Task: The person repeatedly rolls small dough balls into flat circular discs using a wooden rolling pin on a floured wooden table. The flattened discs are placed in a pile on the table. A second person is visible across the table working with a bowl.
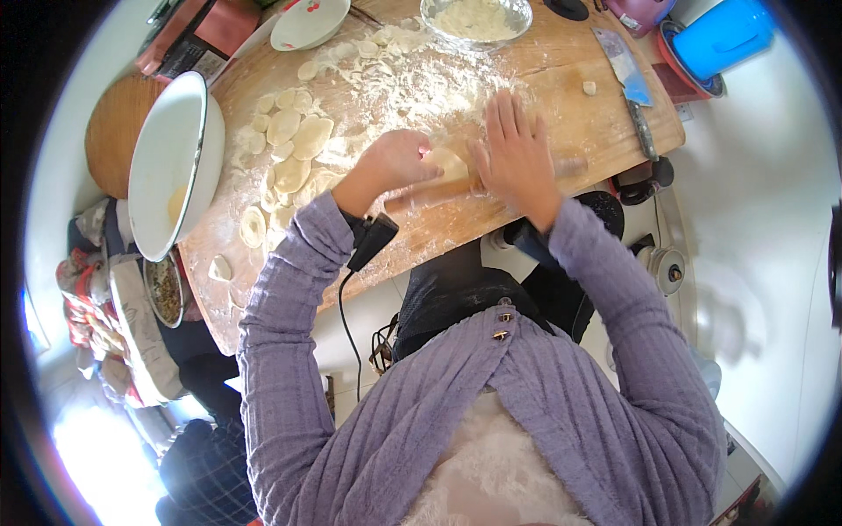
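Observation:
My left hand (393,159) has its fingers curled at the left edge of a round dough wrapper (449,163). A wooden rolling pin (434,194) lies slantwise along the wrapper's near side. Flat across the pin rests my right hand (516,144), fingers stretched forward; it covers the pin's middle, and the pin's right end looks blurred. Left of my hands, several rolled dough wrappers (311,138) lie partly overlapping, with smaller dough pieces among them. Loose flour (421,82) is spread over the wooden board (552,72) beyond my hands.
A cleaver (628,79) lies at the board's right, near a small dough piece (589,87). At the back stands a metal bowl (477,39) of pale filling or flour, with a white bowl (309,26) beside it. A large enamel basin (151,164) leans at the left edge.

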The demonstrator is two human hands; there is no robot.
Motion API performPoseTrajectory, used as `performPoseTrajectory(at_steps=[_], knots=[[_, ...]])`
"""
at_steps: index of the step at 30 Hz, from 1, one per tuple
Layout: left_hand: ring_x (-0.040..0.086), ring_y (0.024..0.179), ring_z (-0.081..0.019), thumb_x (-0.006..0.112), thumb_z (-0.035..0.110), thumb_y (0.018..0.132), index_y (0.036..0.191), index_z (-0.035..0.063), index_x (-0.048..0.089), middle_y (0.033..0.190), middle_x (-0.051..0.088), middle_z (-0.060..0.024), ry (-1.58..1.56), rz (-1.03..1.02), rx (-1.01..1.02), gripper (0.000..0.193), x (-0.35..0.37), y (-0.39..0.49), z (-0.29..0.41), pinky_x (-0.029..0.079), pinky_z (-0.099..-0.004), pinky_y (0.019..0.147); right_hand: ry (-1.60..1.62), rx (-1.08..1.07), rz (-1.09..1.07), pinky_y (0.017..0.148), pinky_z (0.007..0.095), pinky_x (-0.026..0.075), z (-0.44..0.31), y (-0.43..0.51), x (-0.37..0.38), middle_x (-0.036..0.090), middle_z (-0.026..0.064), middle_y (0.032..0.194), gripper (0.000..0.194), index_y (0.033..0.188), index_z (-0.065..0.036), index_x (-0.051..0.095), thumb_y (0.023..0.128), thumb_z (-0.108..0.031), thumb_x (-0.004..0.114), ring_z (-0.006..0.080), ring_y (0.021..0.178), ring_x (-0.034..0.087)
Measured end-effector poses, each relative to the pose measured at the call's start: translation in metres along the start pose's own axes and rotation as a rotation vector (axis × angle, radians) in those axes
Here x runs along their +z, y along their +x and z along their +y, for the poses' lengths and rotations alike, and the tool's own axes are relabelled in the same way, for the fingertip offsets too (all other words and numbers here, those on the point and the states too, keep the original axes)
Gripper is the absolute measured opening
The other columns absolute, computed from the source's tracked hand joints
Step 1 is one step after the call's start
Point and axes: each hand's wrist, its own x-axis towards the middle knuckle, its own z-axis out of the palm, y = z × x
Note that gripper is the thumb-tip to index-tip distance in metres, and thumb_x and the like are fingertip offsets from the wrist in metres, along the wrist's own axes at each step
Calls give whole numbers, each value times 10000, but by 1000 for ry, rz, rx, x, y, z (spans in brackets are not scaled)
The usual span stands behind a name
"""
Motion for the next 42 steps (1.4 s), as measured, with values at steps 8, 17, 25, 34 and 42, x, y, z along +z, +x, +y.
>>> performPoseTrajectory(at_steps=[8,17,25,34,42], knots=[[642,776,-182,699,178,779,958,38,609,806,642,-94,-348,175,-100,245,7,-27,-7,496,-314,654,24,-30,-12,1107,592,243,9,-70,26,430,224,1436,630,1369,-2,470,892,-405,555,388,1378,346],[628,969,-205,593,3,759,1233,55,542,1072,639,-105,-263,557,-450,479,-65,-197,-186,516,-311,815,-44,-38,-74,1109,559,267,8,-46,26,424,208,1466,694,1473,1,323,951,-422,498,365,1367,385],[658,864,-235,694,183,809,1142,44,661,1068,653,-165,-60,633,-229,362,-32,-162,-218,520,-352,793,8,-115,1,1114,546,271,17,-48,29,434,174,1467,700,1460,-63,374,904,-442,568,358,1367,388],[654,836,-119,664,133,880,1053,6,691,949,714,-71,-607,632,-276,216,-58,-76,-90,508,-250,743,119,-356,-65,1129,548,275,86,-35,21,492,56,1438,507,1324,-122,528,865,-305,644,221,1388,399],[677,756,-178,625,239,871,1086,19,668,883,711,-70,-649,-132,-22,311,21,47,27,538,-324,696,-32,-211,-30,1103,591,272,51,-16,11,420,160,1474,524,1371,-29,442,958,-347,496,328,1388,371]])
